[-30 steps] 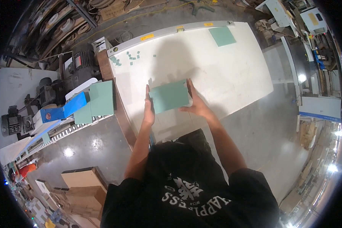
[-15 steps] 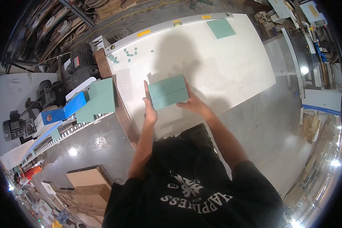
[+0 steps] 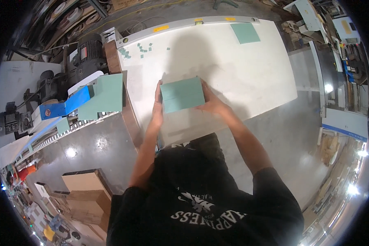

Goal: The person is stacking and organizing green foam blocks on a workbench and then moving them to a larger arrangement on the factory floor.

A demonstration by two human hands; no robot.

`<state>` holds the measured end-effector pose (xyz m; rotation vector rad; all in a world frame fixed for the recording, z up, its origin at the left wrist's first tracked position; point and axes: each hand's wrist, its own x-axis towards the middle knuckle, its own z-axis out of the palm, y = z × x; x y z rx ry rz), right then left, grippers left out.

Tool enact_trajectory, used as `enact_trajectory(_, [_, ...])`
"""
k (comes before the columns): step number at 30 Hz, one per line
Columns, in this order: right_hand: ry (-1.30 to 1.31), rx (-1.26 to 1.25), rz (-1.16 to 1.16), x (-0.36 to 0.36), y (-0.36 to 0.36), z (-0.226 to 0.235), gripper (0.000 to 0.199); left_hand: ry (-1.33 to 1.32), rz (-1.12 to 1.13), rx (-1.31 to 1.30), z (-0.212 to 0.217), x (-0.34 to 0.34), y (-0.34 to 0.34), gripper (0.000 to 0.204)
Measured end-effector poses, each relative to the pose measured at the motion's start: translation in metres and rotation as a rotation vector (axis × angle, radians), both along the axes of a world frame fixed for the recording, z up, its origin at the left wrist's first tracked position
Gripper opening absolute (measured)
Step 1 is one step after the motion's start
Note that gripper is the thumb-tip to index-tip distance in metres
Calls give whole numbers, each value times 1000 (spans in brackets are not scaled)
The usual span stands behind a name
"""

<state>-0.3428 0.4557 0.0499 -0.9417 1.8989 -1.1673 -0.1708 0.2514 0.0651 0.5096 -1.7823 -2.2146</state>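
Observation:
Between my two hands is a block of stacked green boards (image 3: 183, 93), with a thin line running across its upper face. My left hand (image 3: 158, 104) presses along its left side, the fingers pointing away from me. My right hand (image 3: 212, 100) grips the right side, with the thumb near its front corner. The block is over the near part of a white worktable (image 3: 250, 78); whether it touches the top I cannot tell. Toward the far right of the table lies a flat green panel (image 3: 245, 33). Several small green chips (image 3: 142, 51) are scattered at the far left.
A long level (image 3: 180, 27) lies along the table's far edge. To the left stands a machine with a dark motor (image 3: 89, 55), a blue guard (image 3: 65, 104) and green sheets (image 3: 108, 94). Cardboard boxes (image 3: 84, 205) sit on the floor at lower left.
My hands and the green block have shifted a little, and the block's front side now shows differently. My fingers lie closer along its sides. The whole view has tilted slightly.

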Motion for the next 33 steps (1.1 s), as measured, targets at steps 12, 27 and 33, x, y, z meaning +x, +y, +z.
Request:
enact_trajectory(12, [150, 86, 148, -22, 0, -3, 120, -162, -316, -560, 1, 18, -53, 147])
enact_trajectory(27, [151, 31, 316, -49, 6, -11, 118, -360, -211, -558, -30, 25, -6, 132])
enact_trajectory(33, [-248, -75, 466, -46, 60, 15, 116, -442, 45, -149, 21, 66, 109, 132])
